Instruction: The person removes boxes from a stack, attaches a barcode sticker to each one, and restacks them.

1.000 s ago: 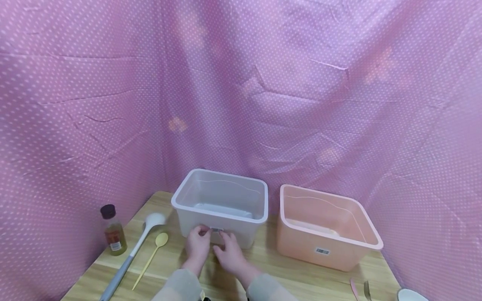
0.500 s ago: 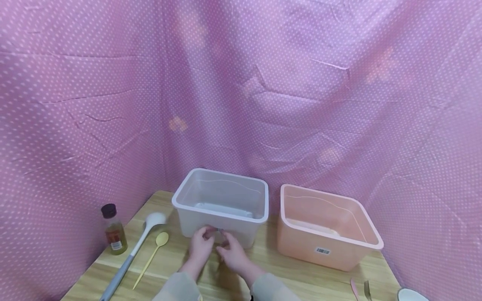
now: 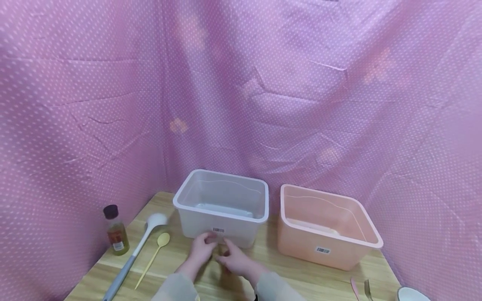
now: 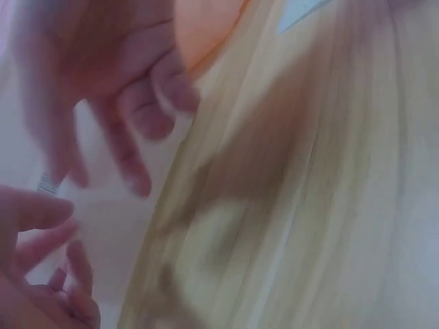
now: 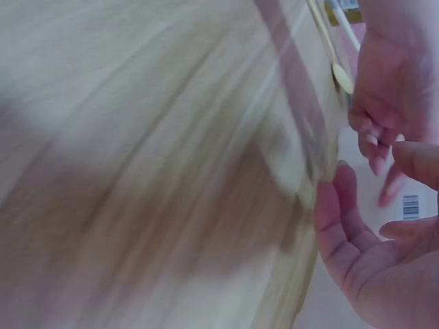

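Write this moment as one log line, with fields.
left hand: open, near clear bin | right hand: open, empty | pink bin: untouched

Backdrop cloth (image 3: 241, 83) pink-lilac with small white dots, filling the upper frame; table (image 3: 301, 276) light wood grain; centre bin (image 3: 222, 209) translucent white with black barcode sticker; right bin (image 3: 327, 230) peach pink, also barcoded; lower left bottle (image 3: 116, 230) amber liquid, dark cap, red label; ladle (image 3: 135, 251) white head, grey handle; spoon (image 3: 154, 255) pale yellow; sleeves grey
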### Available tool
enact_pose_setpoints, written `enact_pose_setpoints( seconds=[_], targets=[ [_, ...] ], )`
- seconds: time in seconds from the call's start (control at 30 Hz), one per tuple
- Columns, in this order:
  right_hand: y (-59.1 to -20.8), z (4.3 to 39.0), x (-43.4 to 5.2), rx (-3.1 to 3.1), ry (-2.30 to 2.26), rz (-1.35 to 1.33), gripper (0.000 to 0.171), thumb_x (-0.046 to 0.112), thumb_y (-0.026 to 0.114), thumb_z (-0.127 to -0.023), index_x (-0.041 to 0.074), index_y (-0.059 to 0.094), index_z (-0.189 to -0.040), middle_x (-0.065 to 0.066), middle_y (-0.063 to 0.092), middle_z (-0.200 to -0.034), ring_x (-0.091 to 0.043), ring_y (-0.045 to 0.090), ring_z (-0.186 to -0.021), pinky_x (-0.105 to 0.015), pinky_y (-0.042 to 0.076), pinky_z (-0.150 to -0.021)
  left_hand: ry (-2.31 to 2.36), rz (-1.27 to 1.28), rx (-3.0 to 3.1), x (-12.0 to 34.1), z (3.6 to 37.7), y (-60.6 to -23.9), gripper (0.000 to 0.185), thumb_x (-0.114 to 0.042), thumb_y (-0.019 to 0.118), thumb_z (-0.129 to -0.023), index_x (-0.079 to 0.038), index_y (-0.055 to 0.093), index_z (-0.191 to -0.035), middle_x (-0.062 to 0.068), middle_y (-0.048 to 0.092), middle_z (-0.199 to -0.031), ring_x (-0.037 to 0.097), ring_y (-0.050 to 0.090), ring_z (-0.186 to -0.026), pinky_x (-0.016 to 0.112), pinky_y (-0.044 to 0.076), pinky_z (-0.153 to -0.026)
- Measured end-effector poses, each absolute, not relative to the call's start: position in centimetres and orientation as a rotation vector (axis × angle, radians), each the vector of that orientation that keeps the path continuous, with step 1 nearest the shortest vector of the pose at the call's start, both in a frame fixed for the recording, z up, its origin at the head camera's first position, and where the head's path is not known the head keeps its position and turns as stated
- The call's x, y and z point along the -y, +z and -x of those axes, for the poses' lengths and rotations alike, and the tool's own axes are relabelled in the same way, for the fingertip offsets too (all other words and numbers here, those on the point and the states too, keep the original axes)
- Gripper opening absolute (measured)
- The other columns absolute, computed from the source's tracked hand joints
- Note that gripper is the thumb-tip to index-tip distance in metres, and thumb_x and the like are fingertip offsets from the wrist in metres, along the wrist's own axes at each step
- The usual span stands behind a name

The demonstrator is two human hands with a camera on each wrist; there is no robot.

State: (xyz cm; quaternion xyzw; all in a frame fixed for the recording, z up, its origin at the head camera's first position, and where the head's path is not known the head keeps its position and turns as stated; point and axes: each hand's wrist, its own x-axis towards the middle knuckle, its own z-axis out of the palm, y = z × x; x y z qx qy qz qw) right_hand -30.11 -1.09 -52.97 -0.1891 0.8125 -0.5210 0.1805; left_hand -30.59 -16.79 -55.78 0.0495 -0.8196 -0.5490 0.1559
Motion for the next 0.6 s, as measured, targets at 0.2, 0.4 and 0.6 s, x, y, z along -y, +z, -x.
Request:
enact_pose_setpoints(
  seconds=[0.2,0.4,0.6],
  targets=[
    [-51.7,29.9,-2.6,-2.237,-1.725,0.411,0.038,0.008,0.060,-0.093,-0.009,0.053,-0.127,-0.017,0.063,-0.090,-0.017,0.055,-0.057,-0.040,0.056,-0.057,-1.544,-0.277,2.356,19.9,29.2,-54.0,0.023,-0.002,0.060,-0.088,0.008,0.065,-0.108,0.020,0.066,-0.101,0.035,0.061,-0.093,0.051,0.050,-0.083],
    [-48.7,30.3,-7.9,-2.150,-2.063,0.113,0.032,0.012,0.055,-0.098,-0.013,0.051,-0.118,-0.018,0.064,-0.091,-0.015,0.057,-0.059,-0.032,0.056,-0.059,-1.525,-0.466,2.334,25.5,28.7,-51.0,0.040,-0.012,0.041,-0.100,0.008,0.046,-0.133,0.032,0.051,-0.129,0.048,0.049,-0.115,0.060,0.040,-0.097],
    [-46.8,31.6,-9.0,-2.147,-2.160,0.027,0.054,0.013,0.056,-0.099,-0.012,0.033,-0.142,-0.026,0.064,-0.102,-0.015,0.059,-0.061,-0.031,0.056,-0.060,-1.587,-0.517,2.242,28.1,30.0,-46.7,0.052,-0.029,0.038,-0.105,0.003,0.040,-0.146,0.028,0.042,-0.145,0.047,0.043,-0.128,0.056,0.035,-0.106]
  ],
)
